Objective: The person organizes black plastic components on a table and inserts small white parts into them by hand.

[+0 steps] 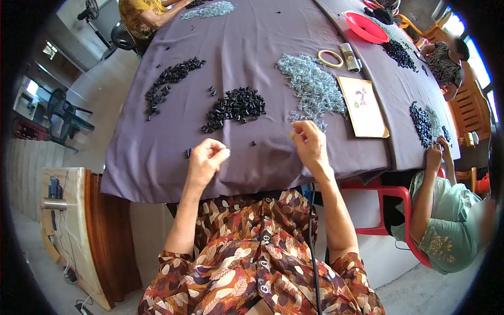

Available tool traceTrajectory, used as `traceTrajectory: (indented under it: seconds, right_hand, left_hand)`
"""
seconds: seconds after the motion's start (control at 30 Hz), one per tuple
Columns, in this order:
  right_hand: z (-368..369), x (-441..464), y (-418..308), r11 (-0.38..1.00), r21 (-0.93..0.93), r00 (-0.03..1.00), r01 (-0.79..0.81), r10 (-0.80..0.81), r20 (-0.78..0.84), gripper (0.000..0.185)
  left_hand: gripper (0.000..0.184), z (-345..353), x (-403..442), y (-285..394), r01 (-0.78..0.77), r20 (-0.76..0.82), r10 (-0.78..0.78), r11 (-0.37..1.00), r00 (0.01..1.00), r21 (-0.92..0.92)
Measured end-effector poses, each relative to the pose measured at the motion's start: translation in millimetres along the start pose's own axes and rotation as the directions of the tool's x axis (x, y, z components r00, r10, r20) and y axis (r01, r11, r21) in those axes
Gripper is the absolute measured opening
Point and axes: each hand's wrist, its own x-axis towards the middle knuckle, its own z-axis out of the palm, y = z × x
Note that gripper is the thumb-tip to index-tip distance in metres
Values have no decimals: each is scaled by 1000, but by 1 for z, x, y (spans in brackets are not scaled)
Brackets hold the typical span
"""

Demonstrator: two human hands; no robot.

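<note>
My left hand [207, 160] is above the near edge of the cloth, its fingers curled and thumb and forefinger pinched together; anything between them is too small to make out. Right beside it lies a small black piece [188, 153]. Beyond is a heap of short black cylindrical pieces [239, 109], with a single loose one [254, 143] between my hands. My right hand [311, 146] is at the near end of a pile of small clear pieces [310, 84]. Its fingers are bent in a pinch, and what they hold, if anything, is hidden.
A purple-grey cloth [157, 139] covers the table. More black pieces [176, 75] lie at left. Right of the clear pile are a tape roll [331, 59], a canister [349, 58] and a booklet [362, 107]. Other people [446, 215] sit around; a red basin [366, 27] stands far right.
</note>
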Motion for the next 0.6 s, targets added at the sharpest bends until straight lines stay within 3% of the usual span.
traceTrajectory:
  seconds: [0.27, 0.6]
  right_hand:
    - [1, 8, 17, 948, -319, 1000, 16, -20, -9, 14]
    - [7, 20, 23, 923, -384, 999, -10, 28, 42, 10]
  left_hand:
    - [11, -43, 5, -27, -68, -147, 147, 894, 978, 444]
    - [16, -40, 5, -25, -39, -259, 233, 809, 937, 586]
